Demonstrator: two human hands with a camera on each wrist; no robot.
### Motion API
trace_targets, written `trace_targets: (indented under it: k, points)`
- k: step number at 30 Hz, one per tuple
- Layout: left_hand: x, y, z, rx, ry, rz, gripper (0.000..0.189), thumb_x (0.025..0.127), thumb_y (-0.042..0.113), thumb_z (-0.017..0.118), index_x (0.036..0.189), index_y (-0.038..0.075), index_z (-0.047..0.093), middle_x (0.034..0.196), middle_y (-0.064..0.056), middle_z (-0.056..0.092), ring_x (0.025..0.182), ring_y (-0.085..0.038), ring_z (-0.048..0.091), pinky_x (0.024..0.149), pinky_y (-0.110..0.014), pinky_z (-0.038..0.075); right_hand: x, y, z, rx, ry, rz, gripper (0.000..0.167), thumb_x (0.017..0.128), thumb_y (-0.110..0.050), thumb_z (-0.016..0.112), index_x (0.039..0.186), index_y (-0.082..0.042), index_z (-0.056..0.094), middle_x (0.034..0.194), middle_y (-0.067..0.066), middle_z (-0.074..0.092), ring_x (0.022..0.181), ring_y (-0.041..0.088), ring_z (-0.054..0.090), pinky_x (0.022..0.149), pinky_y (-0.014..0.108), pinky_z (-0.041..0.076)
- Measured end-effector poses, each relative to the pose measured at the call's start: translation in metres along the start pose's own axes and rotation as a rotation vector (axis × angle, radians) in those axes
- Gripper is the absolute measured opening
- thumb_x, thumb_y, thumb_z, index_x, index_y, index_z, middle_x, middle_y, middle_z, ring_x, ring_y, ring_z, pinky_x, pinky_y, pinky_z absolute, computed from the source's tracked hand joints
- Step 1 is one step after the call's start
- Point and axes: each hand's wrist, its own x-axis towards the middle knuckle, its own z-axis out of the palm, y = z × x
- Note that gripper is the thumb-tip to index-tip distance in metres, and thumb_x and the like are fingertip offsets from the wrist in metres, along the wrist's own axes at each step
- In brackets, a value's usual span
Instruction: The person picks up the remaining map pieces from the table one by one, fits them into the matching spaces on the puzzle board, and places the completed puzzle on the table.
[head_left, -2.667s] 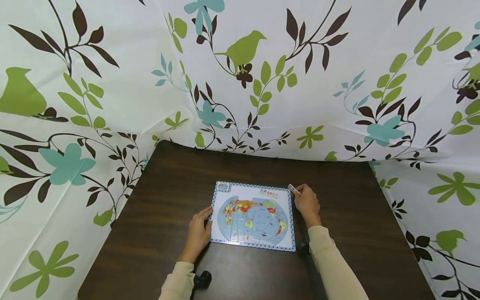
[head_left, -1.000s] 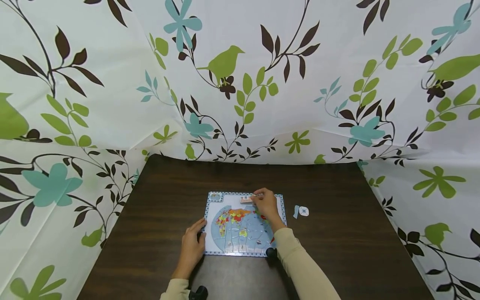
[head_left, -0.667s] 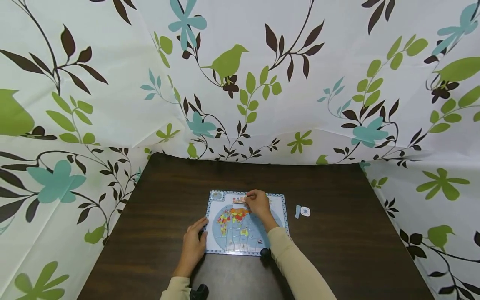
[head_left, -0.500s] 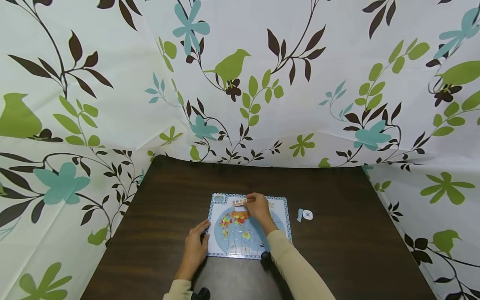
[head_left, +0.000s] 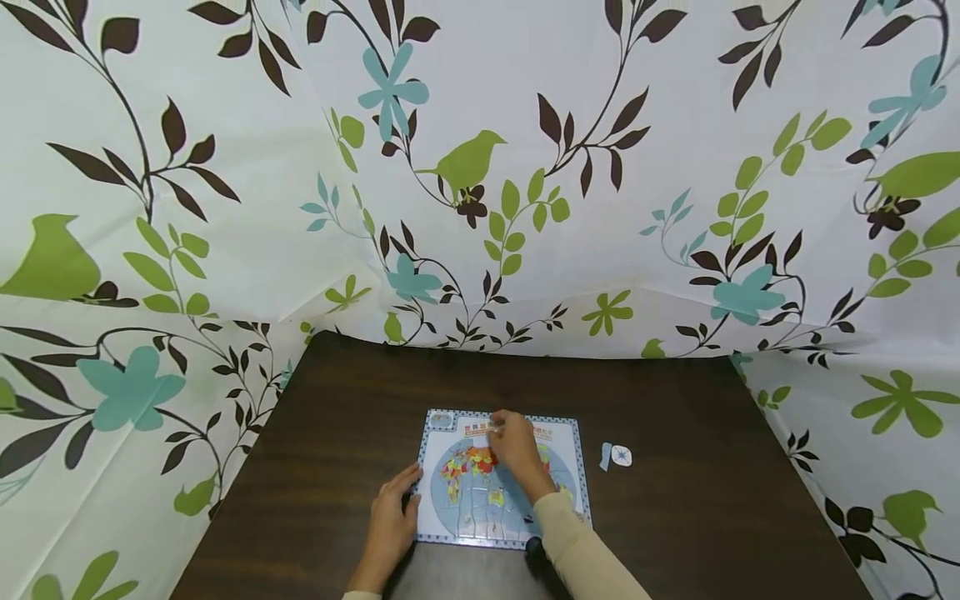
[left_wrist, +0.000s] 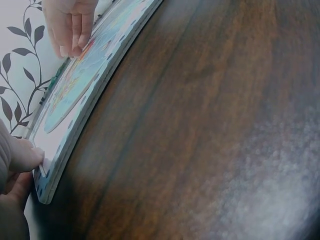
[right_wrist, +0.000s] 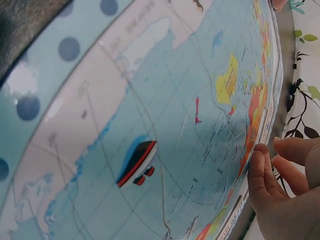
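Note:
A world-map jigsaw puzzle with a blue dotted border lies on the dark table. My left hand rests at its left edge; in the left wrist view the thumb touches the white border near the corner. Along the top, my right hand has its fingertips on the title line, right beside a puzzle piece with printed title characters that lies level with the board. The right wrist view shows these fingers bent lightly against the board, with a gap between them and nothing seen held.
Two loose puzzle pieces lie right of the board: a white one with a blue compass star and a small light-blue one. A white cloth with birds and leaves hangs behind the table.
My right hand has carried the title piece from the right of the board to its top middle and set it flat there. The left hand stays at the left edge. The head view tilts up.

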Motion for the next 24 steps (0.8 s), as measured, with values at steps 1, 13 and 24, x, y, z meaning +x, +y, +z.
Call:
trace_targets:
  k: [1, 13, 24]
  points:
    - [-0.002, 0.0, 0.0, 0.004, -0.009, -0.008, 0.039, 0.094, -0.01, 0.069, 0.133, -0.004, 0.072, 0.146, -0.017, 0.069, 0.13, -0.043, 0.064, 0.109, -0.063, 0.05, -0.003, 0.001, 0.001, -0.006, -0.004, 0.004, 0.023, 0.095, -0.001, 0.075, 0.118, 0.004, 0.074, 0.115, 0.021, 0.076, 0.099, 0.033, 0.077, 0.084, 0.045, 0.064]
    - [-0.011, -0.002, 0.002, 0.016, -0.01, 0.004, 0.039, 0.093, -0.01, 0.071, 0.131, -0.002, 0.074, 0.144, -0.016, 0.07, 0.13, -0.044, 0.064, 0.108, -0.062, 0.051, -0.012, 0.008, -0.009, 0.015, 0.049, 0.019, 0.02, 0.097, -0.003, 0.074, 0.116, 0.001, 0.076, 0.115, 0.019, 0.077, 0.098, 0.031, 0.076, 0.081, 0.043, 0.064]
    - [-0.002, -0.004, 0.003, 0.006, 0.044, 0.035, 0.039, 0.091, -0.012, 0.072, 0.129, -0.003, 0.074, 0.143, -0.015, 0.071, 0.124, -0.041, 0.067, 0.102, -0.059, 0.055, 0.004, 0.033, -0.067, -0.12, 0.144, 0.016, 0.028, 0.098, -0.003, 0.071, 0.125, 0.002, 0.074, 0.119, 0.022, 0.076, 0.105, 0.038, 0.075, 0.086, 0.051, 0.061]
